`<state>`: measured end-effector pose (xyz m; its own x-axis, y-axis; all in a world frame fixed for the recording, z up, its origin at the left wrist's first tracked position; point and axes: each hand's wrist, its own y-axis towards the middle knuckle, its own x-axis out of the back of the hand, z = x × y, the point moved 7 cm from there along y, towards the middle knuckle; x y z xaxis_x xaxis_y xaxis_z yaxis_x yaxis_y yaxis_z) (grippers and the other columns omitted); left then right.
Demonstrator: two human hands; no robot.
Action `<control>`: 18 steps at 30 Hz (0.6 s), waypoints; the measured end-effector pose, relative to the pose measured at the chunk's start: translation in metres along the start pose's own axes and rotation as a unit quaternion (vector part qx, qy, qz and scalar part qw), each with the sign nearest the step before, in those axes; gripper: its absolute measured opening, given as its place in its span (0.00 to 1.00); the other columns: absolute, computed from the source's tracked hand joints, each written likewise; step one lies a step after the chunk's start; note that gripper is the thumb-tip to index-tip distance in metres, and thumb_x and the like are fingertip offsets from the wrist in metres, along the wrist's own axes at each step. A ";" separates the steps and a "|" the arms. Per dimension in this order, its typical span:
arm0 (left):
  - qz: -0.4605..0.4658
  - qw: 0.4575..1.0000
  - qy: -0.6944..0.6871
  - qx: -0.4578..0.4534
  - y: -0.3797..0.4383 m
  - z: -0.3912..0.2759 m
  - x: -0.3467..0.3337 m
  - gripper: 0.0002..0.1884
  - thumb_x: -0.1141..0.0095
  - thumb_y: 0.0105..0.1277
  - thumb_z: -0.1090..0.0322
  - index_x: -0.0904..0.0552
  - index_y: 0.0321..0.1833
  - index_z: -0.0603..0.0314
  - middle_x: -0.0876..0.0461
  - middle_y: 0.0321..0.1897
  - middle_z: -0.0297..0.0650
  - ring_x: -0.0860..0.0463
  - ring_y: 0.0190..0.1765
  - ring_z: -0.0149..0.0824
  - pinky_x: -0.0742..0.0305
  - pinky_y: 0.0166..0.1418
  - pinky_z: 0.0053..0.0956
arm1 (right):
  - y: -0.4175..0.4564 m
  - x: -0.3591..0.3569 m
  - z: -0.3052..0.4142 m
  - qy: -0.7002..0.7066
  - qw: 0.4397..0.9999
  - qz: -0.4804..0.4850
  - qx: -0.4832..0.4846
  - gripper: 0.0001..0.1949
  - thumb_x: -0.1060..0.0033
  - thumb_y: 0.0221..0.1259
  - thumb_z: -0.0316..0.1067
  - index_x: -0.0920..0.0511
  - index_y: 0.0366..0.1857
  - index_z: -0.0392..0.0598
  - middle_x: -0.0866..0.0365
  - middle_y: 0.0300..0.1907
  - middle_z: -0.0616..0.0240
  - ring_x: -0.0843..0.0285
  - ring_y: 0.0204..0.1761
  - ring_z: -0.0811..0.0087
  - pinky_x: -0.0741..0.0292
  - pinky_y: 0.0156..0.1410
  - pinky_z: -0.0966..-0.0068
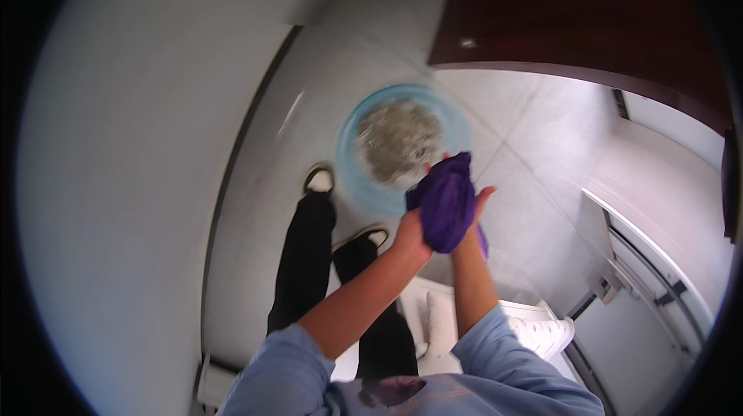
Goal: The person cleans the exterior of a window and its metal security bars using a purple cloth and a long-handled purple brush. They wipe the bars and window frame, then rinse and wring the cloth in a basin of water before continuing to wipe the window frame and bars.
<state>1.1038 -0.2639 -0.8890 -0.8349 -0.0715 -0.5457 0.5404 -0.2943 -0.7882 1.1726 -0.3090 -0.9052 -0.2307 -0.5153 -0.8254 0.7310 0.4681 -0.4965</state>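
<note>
A bunched purple cloth lies between my two hands, above the near right rim of a blue basin. My left hand grips its left side, with fingertips showing past the far edge. On the right side, my right hand presses against the cloth with the thumb or a finger sticking out. Murky, greyish-brown water with some foam or bubbles fills the basin, which stands on the floor. A loose end of the cloth hangs beside my right wrist.
My shoes are on the grey tiled floor left of the basin. A dark reddish-brown tabletop juts in at upper right. A pale wall runs along the left. White furniture with a printed cushion is near my body.
</note>
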 end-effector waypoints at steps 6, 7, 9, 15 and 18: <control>-0.091 0.964 0.195 -0.156 -0.020 -0.022 -0.017 0.20 0.45 0.62 0.69 0.28 0.57 0.61 0.19 0.44 0.40 0.20 0.45 0.31 0.25 0.51 0.25 | 0.012 0.015 0.026 -0.225 0.964 -0.077 -0.122 0.22 0.38 0.59 0.44 0.29 0.53 0.46 0.25 0.50 0.60 0.29 0.55 0.63 0.29 0.59 0.65; -0.106 0.928 0.294 -0.201 -0.018 -0.026 -0.019 0.20 0.45 0.61 0.69 0.29 0.56 0.62 0.19 0.42 0.45 0.19 0.44 0.36 0.25 0.50 0.28 | 0.019 0.021 0.033 -0.300 0.944 -0.086 -0.105 0.17 0.38 0.58 0.40 0.28 0.47 0.45 0.25 0.47 0.61 0.28 0.50 0.64 0.28 0.55 0.68; -0.139 0.818 0.483 -0.278 -0.014 -0.035 -0.021 0.20 0.46 0.60 0.68 0.31 0.54 0.64 0.18 0.38 0.54 0.17 0.44 0.46 0.25 0.46 0.35 | 0.030 0.024 0.036 -0.409 0.902 -0.107 -0.084 0.09 0.40 0.55 0.33 0.25 0.37 0.44 0.25 0.40 0.63 0.26 0.41 0.68 0.28 0.46 0.72; -0.046 0.451 0.822 -0.344 0.048 -0.002 0.025 0.23 0.45 0.58 0.69 0.39 0.50 0.77 0.19 0.28 0.59 0.17 0.33 0.56 0.21 0.35 0.42 | 0.056 0.017 0.026 -0.604 0.755 -0.191 -0.169 0.08 0.43 0.48 0.31 0.22 0.30 0.39 0.23 0.25 0.64 0.24 0.30 0.69 0.28 0.37 0.73; -0.085 0.420 0.840 -0.334 0.065 -0.007 0.049 0.17 0.45 0.58 0.67 0.32 0.45 0.71 0.18 0.30 0.55 0.17 0.33 0.51 0.23 0.34 0.40 | 0.074 0.007 0.008 -0.826 0.523 -0.122 -0.172 0.15 0.41 0.47 0.38 0.21 0.37 0.41 0.17 0.34 0.50 0.18 0.38 0.55 0.25 0.44 0.66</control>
<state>1.0991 -0.2794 -0.9691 0.0797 0.8338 0.5463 0.8650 0.2145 -0.4536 1.2307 -0.2840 -0.9458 0.7870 -0.3742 0.4905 0.5848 0.1990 -0.7864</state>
